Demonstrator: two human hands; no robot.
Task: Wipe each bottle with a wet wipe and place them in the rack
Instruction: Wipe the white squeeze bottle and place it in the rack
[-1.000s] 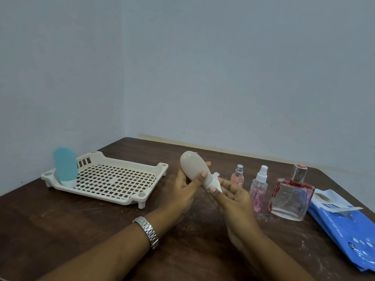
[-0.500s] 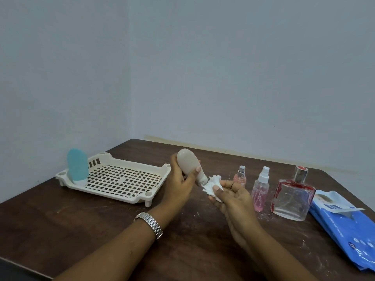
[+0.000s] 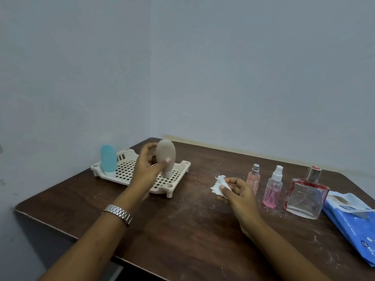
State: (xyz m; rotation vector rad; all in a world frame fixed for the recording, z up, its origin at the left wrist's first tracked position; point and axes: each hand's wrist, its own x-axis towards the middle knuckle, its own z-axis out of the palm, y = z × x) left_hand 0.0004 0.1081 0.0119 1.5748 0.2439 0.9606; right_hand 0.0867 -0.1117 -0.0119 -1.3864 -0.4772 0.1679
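Note:
My left hand (image 3: 147,169) grips a beige squeeze bottle (image 3: 166,157), cap down, over the right part of the cream slotted rack (image 3: 178,169). Whether its cap touches the rack floor I cannot tell. A blue bottle (image 3: 108,161) stands cap down in the rack's left end. My right hand (image 3: 236,192) pinches a crumpled white wet wipe (image 3: 218,185) just above the table, right of the rack. Two small pink spray bottles (image 3: 253,178) (image 3: 273,190) and a square glass perfume bottle (image 3: 305,196) with red smears stand to the right.
A blue wet wipe pack (image 3: 353,222) with its flap open lies at the table's right edge. The dark wooden table (image 3: 182,230) sits in a wall corner; its left edge drops off just left of the rack. White specks dot the tabletop.
My left hand carried the beige bottle leftward from the wipe to above the rack and turned it cap down. My right hand stayed near the spray bottles with the wipe. The view shifted right.

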